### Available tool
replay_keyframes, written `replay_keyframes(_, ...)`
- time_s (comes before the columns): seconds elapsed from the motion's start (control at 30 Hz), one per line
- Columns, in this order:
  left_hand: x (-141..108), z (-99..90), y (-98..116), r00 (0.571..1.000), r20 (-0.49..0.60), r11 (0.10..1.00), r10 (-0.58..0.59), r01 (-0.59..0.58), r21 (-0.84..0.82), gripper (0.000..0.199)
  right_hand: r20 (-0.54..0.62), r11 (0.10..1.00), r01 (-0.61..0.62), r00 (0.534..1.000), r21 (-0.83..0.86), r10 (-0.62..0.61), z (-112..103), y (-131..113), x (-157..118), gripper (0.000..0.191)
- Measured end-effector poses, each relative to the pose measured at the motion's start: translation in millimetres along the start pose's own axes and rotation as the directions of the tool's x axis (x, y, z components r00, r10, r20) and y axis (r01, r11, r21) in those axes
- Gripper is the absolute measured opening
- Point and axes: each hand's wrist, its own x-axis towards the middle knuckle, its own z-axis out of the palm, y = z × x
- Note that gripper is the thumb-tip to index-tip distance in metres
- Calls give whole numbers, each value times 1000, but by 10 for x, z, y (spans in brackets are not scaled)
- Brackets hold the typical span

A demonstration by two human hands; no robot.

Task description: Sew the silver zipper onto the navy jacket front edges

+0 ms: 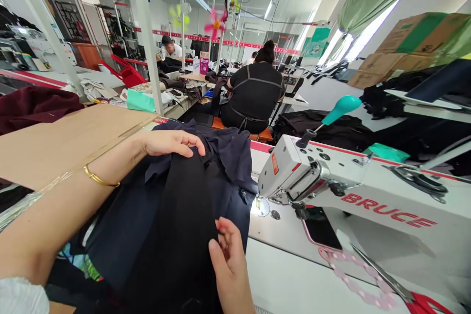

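A dark navy and black garment (184, 216) lies spread over the table's front edge and hangs toward me. At its far part, my left hand (176, 143) is closed on the cloth, thumb and fingers bent over a black layer. Nearer to me, my right hand (231, 262) has its fingers curled at the right edge of that layer, pinching it. The white sewing machine (294, 167) marked BRUCE stands to the right of the garment. Its lit needle area (260, 206) is beside the cloth, which seems to lie just left of it.
On the machine table lie a phone (322, 228), a pink beaded strap (362, 282) and red-handled scissors (405, 294). A teal-handled screwdriver (342, 108) stands on the machine head. Cardboard (66, 137) and a white post (145, 34) are at left. A person (257, 88) sits ahead, facing away.
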Motion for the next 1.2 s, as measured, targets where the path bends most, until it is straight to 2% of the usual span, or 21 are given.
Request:
replay_keyframes(0.07,-18,14,15,999,17,997,-32,33,-65,25,0,963,187,982,-192,-191,-26,-215,217,27)
replay_keyframes(0.17,-19,35,25,999,21,994,-29,31,-104,24,62,806,426,895,-411,-442,26,-562,598,17)
replay_keyframes(0.3,-5,55,12,1000,0,1000,20,-20,5,24,202,591,581,787,-560,-582,204,-846,980,14)
replay_keyframes(0.37,-7,56,-6,999,-19,999,36,-35,37,24,218,575,619,759,-535,-613,249,-900,1069,16)
replay_keyframes(0.4,-12,54,-16,999,-31,999,31,-30,27,24,180,614,614,765,-496,-619,247,-909,1088,19)
replay_keyframes(0.47,-29,46,-30,999,-49,1000,4,-5,-18,26,9,756,540,816,-370,-579,199,-885,1081,21)
replay_keyframes(0.53,-37,43,-25,998,-59,1000,-11,10,-19,28,-159,889,419,880,-186,-448,128,-795,1008,22)
replay_keyframes(0.57,-30,48,-15,998,-64,1000,-4,5,12,28,-182,931,351,914,-96,-363,97,-723,942,22)
replay_keyframes(0.6,-9,57,-1,998,-69,998,14,-10,62,28,-154,961,276,949,-21,-275,73,-634,853,20)
replay_keyframes(0.67,86,100,24,993,-84,974,81,-61,217,27,15,993,102,995,51,-103,44,-429,614,22)
replay_keyframes(0.73,250,182,16,982,-84,894,168,-115,434,28,144,1000,-25,989,4,24,18,-231,332,39)
replay_keyframes(0.8,441,317,-49,970,-72,720,231,-121,683,30,147,991,-66,986,-118,84,-39,-91,82,48)
replay_keyframes(0.87,578,513,-160,957,-86,476,279,-59,878,31,102,943,-63,990,-327,102,-138,-27,-68,49)
replay_keyframes(0.93,591,760,-283,939,-112,290,326,14,957,32,94,838,-17,992,-545,81,-258,-21,-98,45)
replay_keyframes(0.97,545,894,-343,934,-116,253,338,28,967,35,103,775,32,994,-631,43,-317,-31,-75,42)
replay_keyframes(1.0,469,1028,-402,935,-115,253,335,28,967,37,123,716,93,992,-691,-10,-369,-43,-33,36)
replay_keyframes(1.07,270,1271,-529,946,-123,307,299,27,951,40,182,632,220,975,-743,-126,-445,-70,94,25)
replay_keyframes(1.13,82,1447,-680,948,-192,354,252,94,931,59,257,581,333,943,-743,-212,-470,-89,255,17)
replay_keyframes(1.2,-32,1539,-844,942,-282,390,180,195,900,78,328,548,411,911,-728,-249,-439,-94,437,15)
